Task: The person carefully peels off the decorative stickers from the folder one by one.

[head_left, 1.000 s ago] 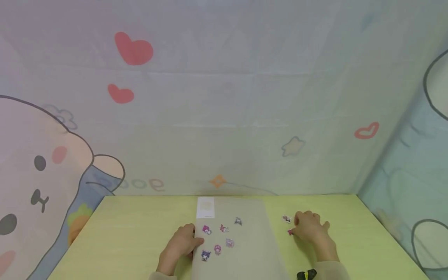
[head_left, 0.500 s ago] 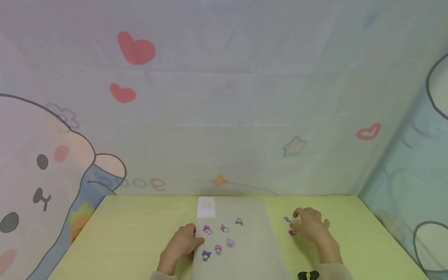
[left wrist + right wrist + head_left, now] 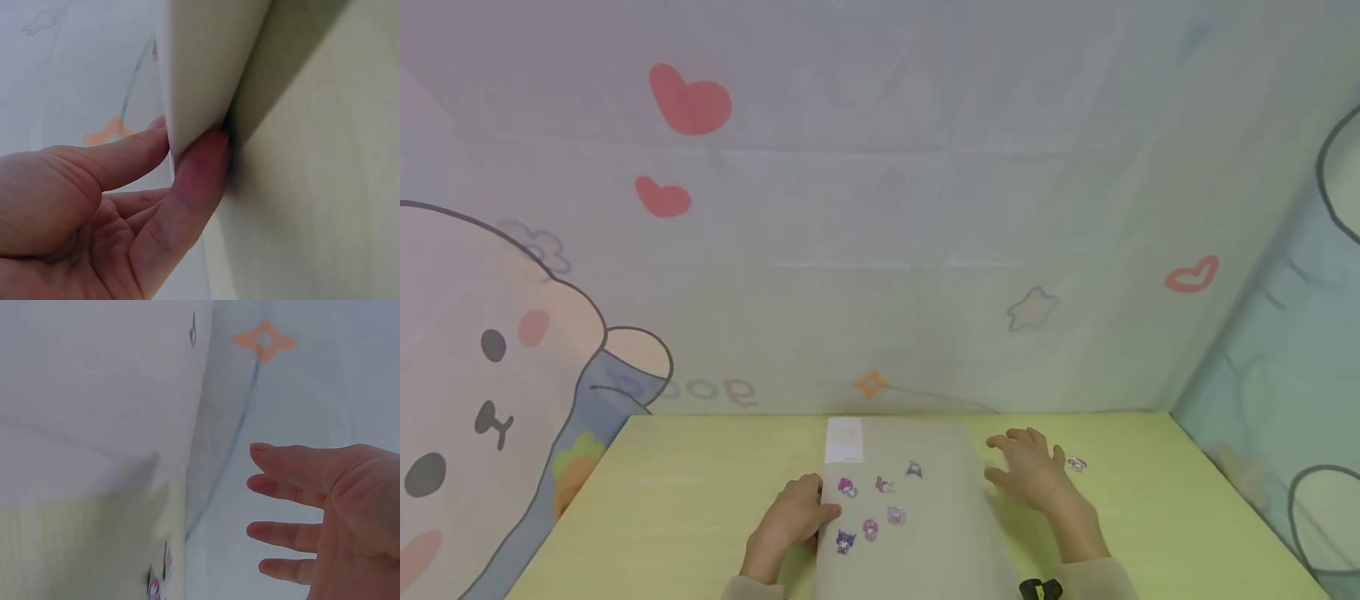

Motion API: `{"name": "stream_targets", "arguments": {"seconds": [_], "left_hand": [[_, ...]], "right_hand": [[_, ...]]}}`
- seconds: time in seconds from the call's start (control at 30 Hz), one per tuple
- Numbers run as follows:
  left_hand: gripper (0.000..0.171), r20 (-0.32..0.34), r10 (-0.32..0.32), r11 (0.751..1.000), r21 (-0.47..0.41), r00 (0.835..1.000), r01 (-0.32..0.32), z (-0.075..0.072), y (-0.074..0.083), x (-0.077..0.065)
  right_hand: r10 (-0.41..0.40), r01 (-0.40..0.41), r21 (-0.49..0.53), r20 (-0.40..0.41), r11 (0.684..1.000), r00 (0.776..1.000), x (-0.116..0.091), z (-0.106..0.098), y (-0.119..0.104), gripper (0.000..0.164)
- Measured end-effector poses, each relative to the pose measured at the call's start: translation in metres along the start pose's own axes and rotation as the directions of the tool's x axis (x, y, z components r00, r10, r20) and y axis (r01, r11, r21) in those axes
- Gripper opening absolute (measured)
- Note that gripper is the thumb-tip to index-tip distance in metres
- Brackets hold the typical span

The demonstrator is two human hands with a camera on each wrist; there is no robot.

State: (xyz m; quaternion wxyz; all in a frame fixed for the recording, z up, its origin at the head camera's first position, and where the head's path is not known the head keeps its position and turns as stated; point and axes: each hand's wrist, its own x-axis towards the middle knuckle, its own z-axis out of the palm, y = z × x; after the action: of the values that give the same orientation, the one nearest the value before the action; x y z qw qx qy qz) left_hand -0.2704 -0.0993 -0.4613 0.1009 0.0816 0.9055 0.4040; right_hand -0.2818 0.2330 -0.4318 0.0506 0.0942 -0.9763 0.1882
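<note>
Your head view runs dim but even: diffuse light, muted colour, thin pale highlights streaking the backdrop (image 3: 880,333). Soft shadow on the bench (image 3: 1150,500) below your right hand (image 3: 1033,475); fine detail on the stickers (image 3: 845,542) goes mushy. Left wrist: you get a broad shadow alongside the pale panel (image 3: 209,62), darkest at your left fingers (image 3: 187,194), backdrop soft. Right wrist: cool cast, blurry-edged shadow across the pale panel, bottom stickers too oblique to read.

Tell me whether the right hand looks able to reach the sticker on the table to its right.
Probably yes: the right hand looks empty, fingers apart, and the sticker lies uncovered on the table, with nothing visible between them.
</note>
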Motion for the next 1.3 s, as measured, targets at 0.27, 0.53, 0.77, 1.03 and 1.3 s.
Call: {"name": "stream_targets", "arguments": {"seconds": [0.27,0.53,0.77,1.03,1.3], "left_hand": [[0.021,0.018,0.005,1.0,-0.013,1.0,-0.005,0.003,0.003,0.0],[0.021,0.02,-0.002,1.0,-0.021,1.0,0.002,0.002,0.002,-0.003],[0.021,0.032,0.015,0.999,-0.037,0.999,-0.014,0.003,0.003,-0.002],[0.024,0.039,0.039,0.998,-0.045,0.999,-0.037,0.004,0.004,-0.002],[0.023,0.035,0.035,0.999,-0.024,0.999,-0.034,0.004,0.003,-0.001]], "right_hand": [[-0.114,0.117,-0.096,0.03,0.988,0.993,0.007,0.019,-0.044,0.039],[-0.3,0.306,-0.153,0.062,0.94,0.952,0.013,0.032,-0.089,0.034],[-0.38,0.397,-0.233,0.117,0.888,0.918,0.027,0.041,-0.12,0.03],[-0.407,0.428,-0.27,0.135,0.862,0.904,0.041,0.053,-0.137,0.026],[-0.341,0.372,-0.287,0.153,0.883,0.928,0.051,0.072,-0.149,0.017]]}}
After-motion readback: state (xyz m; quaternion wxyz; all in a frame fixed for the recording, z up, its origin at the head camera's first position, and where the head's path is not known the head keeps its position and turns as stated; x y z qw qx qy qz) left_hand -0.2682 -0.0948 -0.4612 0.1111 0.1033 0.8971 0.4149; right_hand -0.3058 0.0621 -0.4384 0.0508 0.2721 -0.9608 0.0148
